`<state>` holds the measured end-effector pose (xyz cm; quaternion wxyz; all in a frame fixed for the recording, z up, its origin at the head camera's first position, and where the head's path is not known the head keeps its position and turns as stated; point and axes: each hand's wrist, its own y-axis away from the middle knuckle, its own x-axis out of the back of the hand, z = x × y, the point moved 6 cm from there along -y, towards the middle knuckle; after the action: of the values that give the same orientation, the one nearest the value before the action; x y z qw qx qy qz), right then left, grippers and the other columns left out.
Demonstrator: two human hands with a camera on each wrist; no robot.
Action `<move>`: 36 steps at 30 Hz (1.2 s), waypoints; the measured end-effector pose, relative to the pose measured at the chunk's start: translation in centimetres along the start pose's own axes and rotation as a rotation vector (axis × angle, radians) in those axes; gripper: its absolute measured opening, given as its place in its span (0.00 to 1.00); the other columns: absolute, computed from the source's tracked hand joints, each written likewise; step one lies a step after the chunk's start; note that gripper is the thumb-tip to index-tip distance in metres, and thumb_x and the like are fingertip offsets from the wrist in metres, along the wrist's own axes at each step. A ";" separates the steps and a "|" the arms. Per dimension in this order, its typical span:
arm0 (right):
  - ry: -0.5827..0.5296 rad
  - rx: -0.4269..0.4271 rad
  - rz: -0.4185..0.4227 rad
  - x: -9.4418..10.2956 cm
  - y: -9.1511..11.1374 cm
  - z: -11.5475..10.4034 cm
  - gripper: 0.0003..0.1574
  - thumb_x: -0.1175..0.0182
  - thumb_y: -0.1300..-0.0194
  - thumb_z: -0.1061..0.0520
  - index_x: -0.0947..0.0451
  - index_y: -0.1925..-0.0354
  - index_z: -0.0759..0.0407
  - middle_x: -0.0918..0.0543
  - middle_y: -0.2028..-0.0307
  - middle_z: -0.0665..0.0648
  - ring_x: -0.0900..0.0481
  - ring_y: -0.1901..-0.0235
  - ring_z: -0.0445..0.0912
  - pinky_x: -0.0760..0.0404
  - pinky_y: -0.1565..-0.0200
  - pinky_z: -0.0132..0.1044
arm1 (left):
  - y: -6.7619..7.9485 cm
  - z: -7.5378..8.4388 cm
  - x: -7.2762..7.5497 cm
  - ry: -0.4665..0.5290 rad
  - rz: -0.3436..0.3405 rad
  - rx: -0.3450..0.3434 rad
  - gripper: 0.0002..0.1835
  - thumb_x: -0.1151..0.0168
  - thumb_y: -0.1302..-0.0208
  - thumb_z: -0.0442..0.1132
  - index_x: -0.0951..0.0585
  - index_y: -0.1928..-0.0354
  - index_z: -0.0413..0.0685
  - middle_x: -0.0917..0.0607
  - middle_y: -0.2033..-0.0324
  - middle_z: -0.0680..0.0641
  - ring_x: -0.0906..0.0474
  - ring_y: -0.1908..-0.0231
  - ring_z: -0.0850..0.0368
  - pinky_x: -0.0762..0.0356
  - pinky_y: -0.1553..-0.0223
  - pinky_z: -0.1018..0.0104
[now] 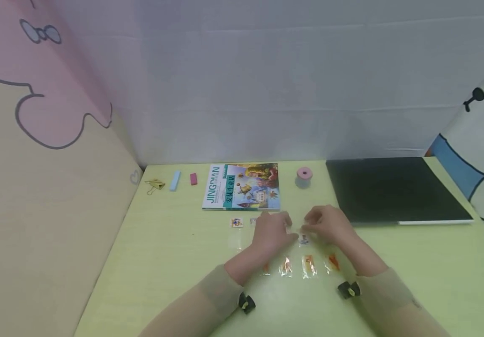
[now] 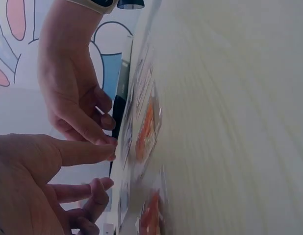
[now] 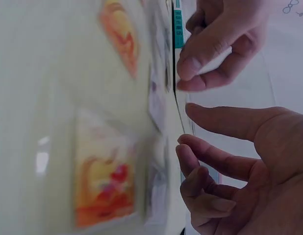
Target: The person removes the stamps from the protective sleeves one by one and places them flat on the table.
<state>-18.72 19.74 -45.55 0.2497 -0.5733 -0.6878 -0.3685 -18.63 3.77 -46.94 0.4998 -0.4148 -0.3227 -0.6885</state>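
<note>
Both hands hover close over small picture cards in clear sleeves. My left hand has its thumb stretched toward a grey-purple card, with the other fingers bent. From the other side, my right hand reaches to the same card, its thumb and forefinger apart in the right wrist view. Nothing shows between the fingers of either hand. Nearer the body lies a row of sleeved orange cards, one of them large in the right wrist view, a yellow-orange card. Some back-row cards are hidden behind the hands.
A picture book lies behind the hands, with a pink roll to its right. A black flat panel sits at the right. At the back left are a gold binder clip, a blue stick and a magenta block.
</note>
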 end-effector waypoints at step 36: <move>0.168 0.173 0.035 -1.1 0.9 -0.2 0.19 0.26 0.56 0.51 0.18 0.63 0.51 0.21 0.67 0.51 0.27 0.64 0.48 0.27 0.58 0.46 | -0.9 3.0 -1.6 -0.183 -0.006 -0.112 0.21 0.28 0.58 0.57 0.23 0.63 0.59 0.28 0.70 0.58 0.39 0.64 0.59 0.39 0.60 0.68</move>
<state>-17.62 18.94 -46.05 0.3613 -0.5287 -0.6838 -0.3499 -18.48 7.33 -47.04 0.4422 -0.5023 -0.3296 -0.6660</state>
